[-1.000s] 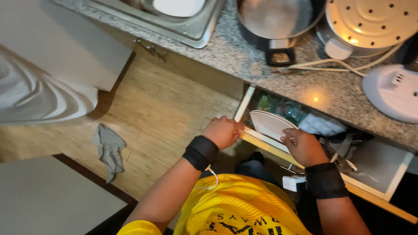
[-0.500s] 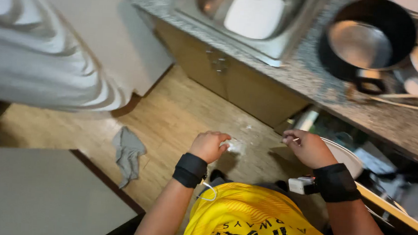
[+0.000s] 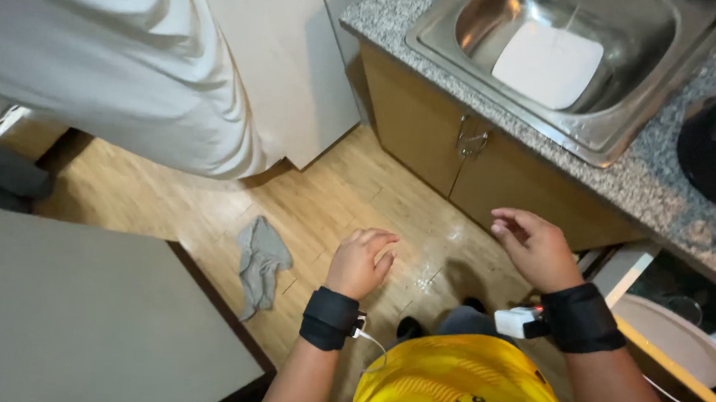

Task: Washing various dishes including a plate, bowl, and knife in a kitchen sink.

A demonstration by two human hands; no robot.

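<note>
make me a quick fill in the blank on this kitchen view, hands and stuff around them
1. Both hands, the left hand and the right hand, hold ____.
2. The white square plate lies inside the ____.
3. The grey rag lies on the wooden ____.
4. Each wrist wears a ____ band.

Missing words: nothing; sink; floor; black

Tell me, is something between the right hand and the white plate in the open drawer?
Nothing visible lies between them. The right hand, empty, hangs over the floor left of the open drawer; the white plate lies uncovered inside.
</note>
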